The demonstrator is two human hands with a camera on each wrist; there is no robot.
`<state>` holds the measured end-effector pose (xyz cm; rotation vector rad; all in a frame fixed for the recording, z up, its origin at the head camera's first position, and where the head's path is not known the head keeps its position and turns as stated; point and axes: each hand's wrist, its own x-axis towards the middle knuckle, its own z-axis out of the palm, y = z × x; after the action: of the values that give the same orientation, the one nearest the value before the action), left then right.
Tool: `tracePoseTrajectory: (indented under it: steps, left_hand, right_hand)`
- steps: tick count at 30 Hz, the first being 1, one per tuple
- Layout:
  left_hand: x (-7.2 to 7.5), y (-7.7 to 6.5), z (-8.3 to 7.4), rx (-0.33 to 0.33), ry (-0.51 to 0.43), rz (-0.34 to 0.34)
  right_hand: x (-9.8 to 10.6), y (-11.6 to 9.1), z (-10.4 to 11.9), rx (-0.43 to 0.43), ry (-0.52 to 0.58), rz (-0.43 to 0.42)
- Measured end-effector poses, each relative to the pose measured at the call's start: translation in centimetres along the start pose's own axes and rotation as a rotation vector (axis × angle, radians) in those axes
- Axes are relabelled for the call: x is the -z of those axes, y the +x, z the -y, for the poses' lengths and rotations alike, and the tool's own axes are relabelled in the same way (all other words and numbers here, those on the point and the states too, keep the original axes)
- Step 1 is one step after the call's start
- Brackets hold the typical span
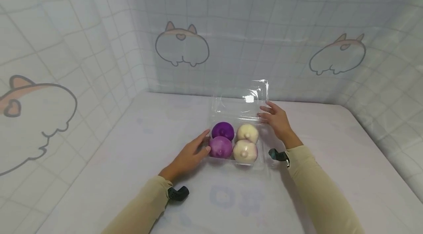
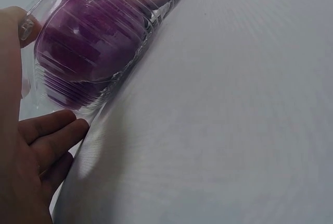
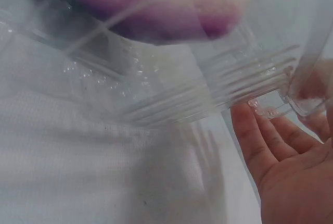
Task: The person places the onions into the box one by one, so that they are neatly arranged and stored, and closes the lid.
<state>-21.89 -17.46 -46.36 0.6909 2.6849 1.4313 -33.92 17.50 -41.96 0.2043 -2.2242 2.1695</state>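
Note:
A clear plastic clamshell box (image 1: 262,160) lies open on the white-covered table with its lid (image 1: 238,107) raised at the back. Inside, a dark purple onion (image 1: 222,130) and a lighter purple onion (image 1: 220,147) fill the left side. Two whitish onions, one behind (image 1: 248,132) and one in front (image 1: 245,152), fill the right. My left hand (image 1: 190,155) touches the box's left side, thumb near the rim and fingers extended low, as the left wrist view shows. With my right hand (image 1: 277,119) I hold the lid's right edge; the plastic partly covers the thumb.
White gridded cloth walls (image 1: 231,24) with cartoon animal prints stand at the back and both sides. Dark wrist straps (image 1: 178,193) show at both sleeves. The white tabletop (image 1: 138,135) extends around the box.

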Motion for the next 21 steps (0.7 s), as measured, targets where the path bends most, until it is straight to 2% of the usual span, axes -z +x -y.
tracePoseTrajectory:
  steps: [9, 21]
  left_hand:
    - [0.2, -0.2, -0.1, -0.006, 0.009, -0.012]
    - [0.1, -0.1, -0.1, -0.01, 0.023, 0.001]
  right_hand:
    - [-0.2, 0.2, 0.3, 0.073, -0.035, -0.048]
    - [0.4, 0.3, 1.3, 0.096, -0.037, 0.009]
